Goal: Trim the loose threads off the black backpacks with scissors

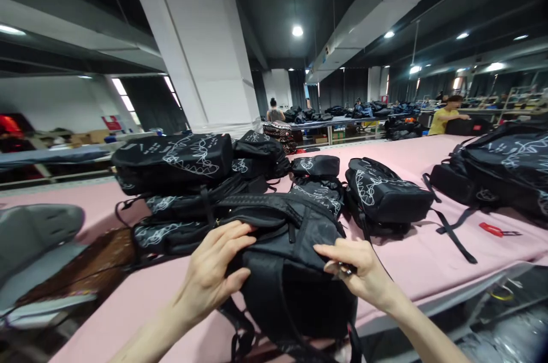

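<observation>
A black backpack [299,260] stands in front of me on the pink-covered table [166,306], its zipped opening partly agape. My left hand [218,266] grips the backpack's left side, fingers at the edge of the opening and thumb lower down on the fabric. On the right side of the bag, my right hand [355,266] is closed, its index finger against the fabric. A small, shiny metal tool [346,270] is tucked in that hand; most of it is hidden by the fingers.
More black backpacks with white scribble prints lie around: a stack at left [171,163], one at right [385,192], a larger one at far right [509,169]. A red-handled tool [496,230] lies nearby. A grey chair [43,237] stands left. A person in yellow [443,117] works farther off.
</observation>
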Motion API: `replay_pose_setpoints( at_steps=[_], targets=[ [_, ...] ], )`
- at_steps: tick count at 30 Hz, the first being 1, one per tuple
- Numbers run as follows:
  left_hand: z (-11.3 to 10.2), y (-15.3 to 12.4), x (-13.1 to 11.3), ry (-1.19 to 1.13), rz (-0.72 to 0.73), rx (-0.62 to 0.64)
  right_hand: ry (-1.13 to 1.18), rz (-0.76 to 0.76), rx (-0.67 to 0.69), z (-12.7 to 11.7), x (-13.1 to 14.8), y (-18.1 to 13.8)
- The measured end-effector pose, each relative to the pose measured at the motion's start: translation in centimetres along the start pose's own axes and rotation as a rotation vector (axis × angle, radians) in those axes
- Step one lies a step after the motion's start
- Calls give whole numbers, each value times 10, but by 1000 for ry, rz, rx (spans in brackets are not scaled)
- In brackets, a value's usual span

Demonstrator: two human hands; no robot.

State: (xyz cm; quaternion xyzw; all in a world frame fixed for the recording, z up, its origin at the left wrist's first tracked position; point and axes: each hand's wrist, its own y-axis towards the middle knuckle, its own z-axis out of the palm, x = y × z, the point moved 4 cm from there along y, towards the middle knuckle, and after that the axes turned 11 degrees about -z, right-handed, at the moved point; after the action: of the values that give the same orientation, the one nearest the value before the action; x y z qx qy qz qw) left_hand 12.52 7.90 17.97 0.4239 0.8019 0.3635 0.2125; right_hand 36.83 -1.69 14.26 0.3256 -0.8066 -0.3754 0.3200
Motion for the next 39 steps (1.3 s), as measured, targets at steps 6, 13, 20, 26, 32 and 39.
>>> replay_pose_setpoints(
  at_steps=[6,13,20,26,32,39],
  targets=[
    [0,-3,-10,-22,28,-40,54,-24,0,-5,2,-2],
    [5,-9,-16,1,49,-28,74,-23,34,-14,7,-13],
    [1,2,-47,116,113,84,59,160,-170,-33,2,16],
    [-1,27,-79,190,6,481,196,232,-2,-19,-26,87],
    [-1,47,-88,143,-35,688,437,365,174,-13,-37,109],
    [12,57,-84,9,-14,676,186,229,374,-3,-28,117]
  ],
)
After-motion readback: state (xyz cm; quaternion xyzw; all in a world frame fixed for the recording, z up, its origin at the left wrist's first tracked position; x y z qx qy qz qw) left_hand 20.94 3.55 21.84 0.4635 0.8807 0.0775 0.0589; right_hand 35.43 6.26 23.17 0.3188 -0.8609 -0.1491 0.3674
